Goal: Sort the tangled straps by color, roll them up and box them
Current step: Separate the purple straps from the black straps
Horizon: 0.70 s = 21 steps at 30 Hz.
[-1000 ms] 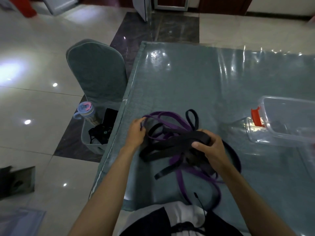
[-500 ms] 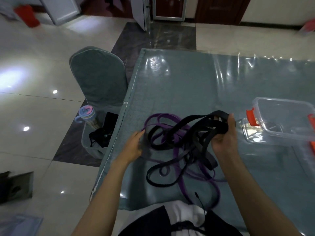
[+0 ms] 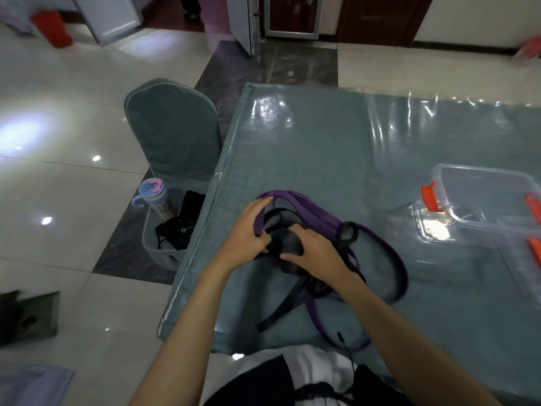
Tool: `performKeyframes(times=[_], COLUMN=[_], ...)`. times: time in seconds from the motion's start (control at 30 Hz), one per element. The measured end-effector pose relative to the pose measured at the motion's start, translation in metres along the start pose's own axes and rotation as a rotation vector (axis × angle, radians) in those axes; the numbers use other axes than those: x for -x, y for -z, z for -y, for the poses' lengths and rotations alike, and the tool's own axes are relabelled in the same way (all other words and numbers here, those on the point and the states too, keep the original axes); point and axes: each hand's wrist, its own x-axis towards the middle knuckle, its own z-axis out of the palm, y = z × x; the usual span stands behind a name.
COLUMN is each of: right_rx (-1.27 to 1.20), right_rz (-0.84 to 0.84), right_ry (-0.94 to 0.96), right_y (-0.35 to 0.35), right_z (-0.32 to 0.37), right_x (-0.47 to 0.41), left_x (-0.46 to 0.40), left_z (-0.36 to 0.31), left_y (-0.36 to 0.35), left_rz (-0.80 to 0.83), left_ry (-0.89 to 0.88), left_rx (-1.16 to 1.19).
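Note:
A tangle of purple strap (image 3: 319,218) and black strap (image 3: 289,250) lies near the front left of the table (image 3: 322,148). My left hand (image 3: 248,232) pinches a loop of the purple strap at the tangle's left side, thumb under it. My right hand (image 3: 316,253) lies on the black strap bundle in the middle, fingers curled over it. A black end (image 3: 278,312) trails toward the table's front edge. A clear plastic box (image 3: 483,197) with orange clips stands open at the right.
The box's clear lid (image 3: 433,230) lies flat beside it. A grey-green covered chair (image 3: 172,136) stands left of the table, with a grey bin (image 3: 164,250) holding a pastel bottle (image 3: 153,194) and dark items. A shiny tiled floor lies all around.
My right hand has brought the black bundle down from the raised right side to the tangle's middle. My left hand has shifted up and taken a purple loop.

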Motion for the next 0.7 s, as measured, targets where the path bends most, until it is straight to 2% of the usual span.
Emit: performKeyframes(times=[0.07,0.1,0.17,0.23,0.3,0.4,0.47,0.53,0.57,0.63,0.7], right_rx=[0.232,0.259,0.164,0.032,0.040,0.146,0.194,0.172,0.133,0.166,0.306], right_rz=[-0.076,-0.129,-0.173,-0.111,-0.053,-0.148,-0.167,-0.021,0.056,0.124,0.088], right_ry=[0.006,-0.026,-0.079,-0.032,0.076,0.165,-0.027,-0.298,-0.366,-0.400,-0.374], right_y=[-0.015,-0.020,-0.024,-0.022,-0.016,-0.011,-0.009,-0.005,-0.004,0.000,0.002], right_z=[0.012,0.018,0.024,0.016,-0.001,-0.034,-0.059,-0.078,-0.086,-0.094,-0.094], right_x=[-0.008,-0.011,-0.016,-0.014,-0.001,0.030,0.046,0.056,0.059,0.062,0.061], left_x=[0.003,0.004,0.006,0.008,0.011,0.015,0.017,0.021,0.023,0.026,0.028], left_z=[-0.006,-0.006,-0.004,0.002,0.009,0.020,0.025,0.028,0.028,0.028,0.031], left_y=[-0.002,-0.002,-0.004,-0.005,-0.005,-0.006,-0.007,-0.010,-0.011,-0.016,-0.021], left_rz=[0.057,0.088,0.149,0.193,0.200,0.164,0.170,0.210,0.224,0.234,0.227], left_ry=[0.001,0.009,0.028,0.055,0.092,0.139,0.159,0.178,0.194,0.224,0.221], left_rx=[-0.002,-0.017,-0.070,-0.109,-0.104,-0.094,-0.104,-0.063,-0.022,0.044,0.041])
